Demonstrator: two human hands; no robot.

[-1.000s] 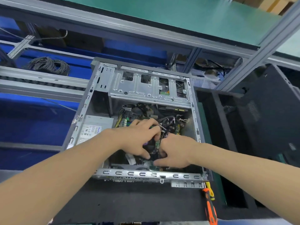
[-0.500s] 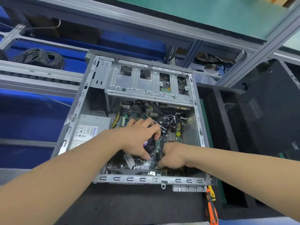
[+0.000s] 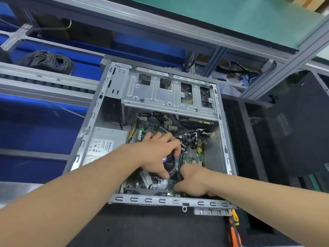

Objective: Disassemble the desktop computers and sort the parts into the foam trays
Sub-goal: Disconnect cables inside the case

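An open grey desktop case (image 3: 226, 139) lies on its side in front of me, its motherboard (image 3: 194, 157) exposed. My left hand (image 3: 154, 154) reaches in from the left and grips the black CPU cooler fan (image 3: 170, 164), thumb on its near side and fingers over its far side. To the right and nearer, my right hand (image 3: 194, 180) sits low over the motherboard's near edge with its fingers curled downward. A black cable (image 3: 181, 160) runs into that hand. The fingertips are hidden, so I cannot see whether it holds anything.
A silver power supply (image 3: 105, 147) fills the case's left side and a metal drive cage (image 3: 169, 93) spans its far end. Black foam trays (image 3: 249, 139) and a dark side panel (image 3: 293, 122) stand to the right. An orange screwdriver (image 3: 235, 234) lies near right. A cable coil (image 3: 48, 61) sits far left.
My right hand has slid from beside the cooler down toward the case's near edge. My left hand has stayed on the cooler fan. The view has shifted slightly.
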